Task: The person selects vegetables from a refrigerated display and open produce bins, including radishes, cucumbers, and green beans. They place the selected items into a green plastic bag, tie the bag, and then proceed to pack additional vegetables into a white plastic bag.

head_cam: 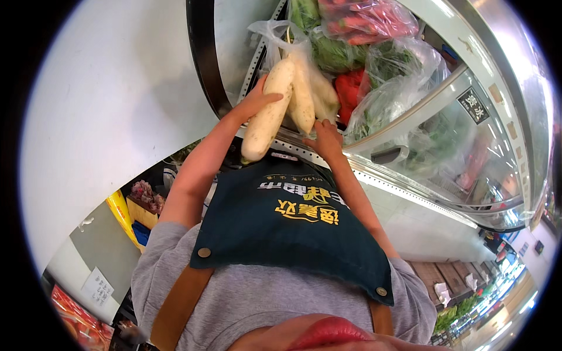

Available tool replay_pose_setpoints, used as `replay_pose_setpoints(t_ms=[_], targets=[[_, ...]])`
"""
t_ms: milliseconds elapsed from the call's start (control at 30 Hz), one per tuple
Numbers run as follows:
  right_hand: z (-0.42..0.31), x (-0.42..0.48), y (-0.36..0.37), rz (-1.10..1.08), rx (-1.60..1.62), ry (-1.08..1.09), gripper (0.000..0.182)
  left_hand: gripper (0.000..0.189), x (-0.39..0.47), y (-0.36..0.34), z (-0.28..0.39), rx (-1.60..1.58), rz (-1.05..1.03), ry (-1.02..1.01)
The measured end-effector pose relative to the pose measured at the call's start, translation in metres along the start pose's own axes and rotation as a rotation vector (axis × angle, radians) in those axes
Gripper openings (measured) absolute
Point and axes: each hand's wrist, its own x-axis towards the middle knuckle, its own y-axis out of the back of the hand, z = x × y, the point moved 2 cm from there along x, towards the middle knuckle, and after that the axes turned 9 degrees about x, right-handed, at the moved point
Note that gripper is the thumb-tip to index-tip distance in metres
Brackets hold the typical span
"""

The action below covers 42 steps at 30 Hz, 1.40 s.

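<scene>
My left hand (256,100) is closed around a large white daikon radish (268,109), its thumb across the top and the other fingers hidden behind. A smaller daikon (302,98) lies alongside, its tip near my right hand (327,138). The right hand touches the lower edge of a clear plastic bag (324,90), fingers bent; whether it grips the bag is unclear. Another pale root shows through this bag, whose loose top spreads at the far end. The daikons are above the front edge of a glass-fronted display cooler.
Bagged leafy greens (395,66), a bag of red produce (369,19) and a red bag (350,94) fill the cooler. A curved glass door with a dark handle (388,154) stands at right. A white panel (109,87) is at left; the cooler's perforated metal rail (395,186) runs across the front.
</scene>
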Motion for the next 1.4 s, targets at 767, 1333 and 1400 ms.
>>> replay_pose_setpoints(t_ms=[767,1333,1400], targets=[[-0.008,-0.078,0.057,0.35,0.534,0.063,0.015,0.097,0.088,-0.071,0.01,-0.264,0.708,-0.142],[-0.044,0.0,0.089,0.779,1.253,0.126,0.014,0.051,0.064,-0.001,0.1,1.564,0.804,-0.651],[-0.04,0.022,0.105,0.899,1.12,0.092,0.014,0.036,0.105,0.027,0.068,1.564,0.35,-0.102]])
